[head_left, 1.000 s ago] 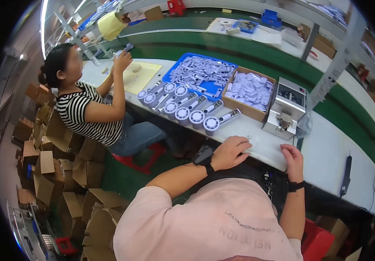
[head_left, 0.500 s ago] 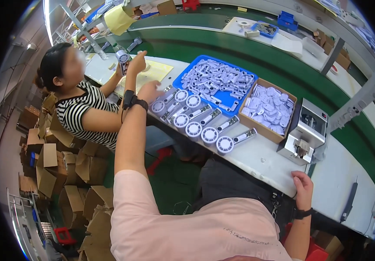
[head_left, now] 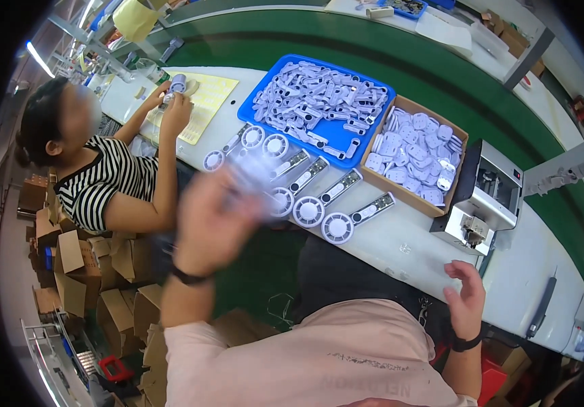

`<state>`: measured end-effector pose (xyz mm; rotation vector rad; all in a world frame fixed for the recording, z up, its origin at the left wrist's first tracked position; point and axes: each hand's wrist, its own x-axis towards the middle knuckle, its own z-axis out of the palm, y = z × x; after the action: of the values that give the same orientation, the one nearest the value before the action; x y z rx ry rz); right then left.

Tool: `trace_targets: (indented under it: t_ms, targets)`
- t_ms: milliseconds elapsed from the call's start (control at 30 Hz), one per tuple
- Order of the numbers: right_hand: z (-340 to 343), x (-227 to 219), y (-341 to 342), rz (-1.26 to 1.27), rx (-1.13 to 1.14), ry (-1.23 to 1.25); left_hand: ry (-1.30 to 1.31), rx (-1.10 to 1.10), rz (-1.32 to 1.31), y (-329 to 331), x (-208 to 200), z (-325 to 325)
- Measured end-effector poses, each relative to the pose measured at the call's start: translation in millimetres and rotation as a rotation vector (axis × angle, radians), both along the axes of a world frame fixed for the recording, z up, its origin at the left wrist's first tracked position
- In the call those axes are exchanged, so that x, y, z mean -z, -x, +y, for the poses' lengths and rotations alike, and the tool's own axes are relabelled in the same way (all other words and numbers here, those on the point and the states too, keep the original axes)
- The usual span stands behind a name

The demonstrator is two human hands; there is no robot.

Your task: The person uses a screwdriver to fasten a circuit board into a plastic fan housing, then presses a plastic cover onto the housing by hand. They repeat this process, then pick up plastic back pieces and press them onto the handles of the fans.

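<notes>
Smeared by motion, my left hand [head_left: 214, 220] is above the table's near edge, left of the row of fans. A blurred white handheld fan [head_left: 257, 180] is in its fingers. Several white handheld fans [head_left: 337, 228] with round grilles and exposed circuit boards in their handles lie side by side on the white table. My right hand [head_left: 467, 292] is by the table's front edge at the right, fingers apart and holding nothing. It is nearest to a silver and black machine [head_left: 460, 229].
Behind the fans are a blue tray [head_left: 248, 108] of white handle shells and a cardboard box [head_left: 409, 192] of white covers. A co-worker [head_left: 112, 183] at the left holds a fan over a yellow sheet [head_left: 219, 91]. A black pen-shaped tool [head_left: 543, 308] lies at the right.
My left hand has come back from the far left end of the fan row toward me, carrying a fan. My right hand has opened slightly. The co-worker's hands have lowered toward the yellow sheet.
</notes>
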<state>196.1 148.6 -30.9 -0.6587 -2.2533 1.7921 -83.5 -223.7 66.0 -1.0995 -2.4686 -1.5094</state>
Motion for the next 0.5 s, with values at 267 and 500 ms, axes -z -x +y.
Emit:
trace_targets:
  t_ms: [267, 500]
  targets:
    - [-12, -16, 17, 0.278, -0.345, -0.366, -0.159, 0.511, -0.154, -127, 121, 166]
    - [15, 18, -11, 0.203, 0.185, -0.007, -0.046, 0.529, -0.101, -110, 99, 173]
